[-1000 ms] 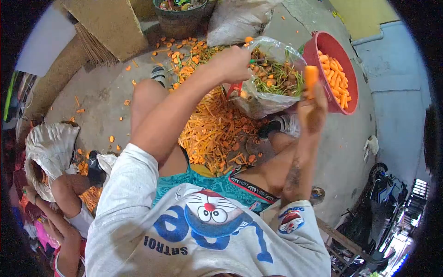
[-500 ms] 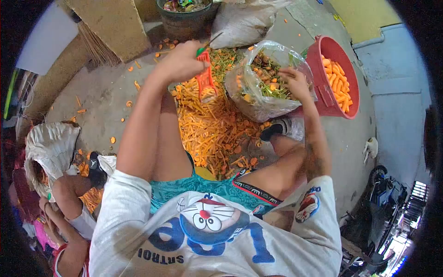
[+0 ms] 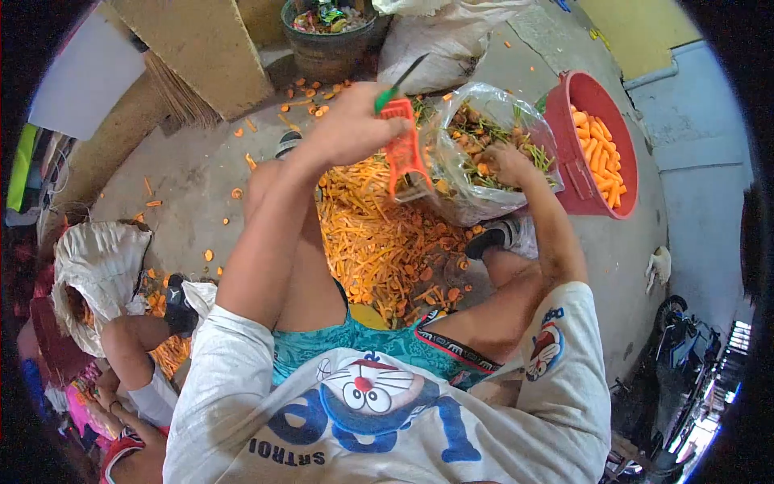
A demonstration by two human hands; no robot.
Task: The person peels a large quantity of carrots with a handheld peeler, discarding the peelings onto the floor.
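Note:
My left hand [image 3: 352, 125] is closed around an orange-red peeler [image 3: 403, 149] and a small knife [image 3: 386, 98] with a green handle. The knife's dark blade points up and away, while the peeler hangs down over the peels. Inside the clear plastic bag [image 3: 472, 211], my right hand [image 3: 509, 165] has its fingers curled on a carrot [image 3: 483, 169], partly hidden among unpeeled carrots and green stalks. Between my legs lies a heap of carrot peels [image 3: 367, 234]. Right of the bag, a tilted red tub [image 3: 568, 153] holds peeled carrots [image 3: 601, 157].
A dark bucket of rubbish [image 3: 326, 50] and a white sack [image 3: 427, 56] stand at the back. Carrot ends are scattered over the concrete floor. At left, another person's leg [image 3: 133, 335] is beside an open sack [image 3: 101, 254]. A motorcycle [image 3: 681, 347] stands at right.
My left hand has moved right with the peeler and knife, closer to the bag. My right hand has gone deeper into the bag, and its fingers have curled. The view has shifted slightly.

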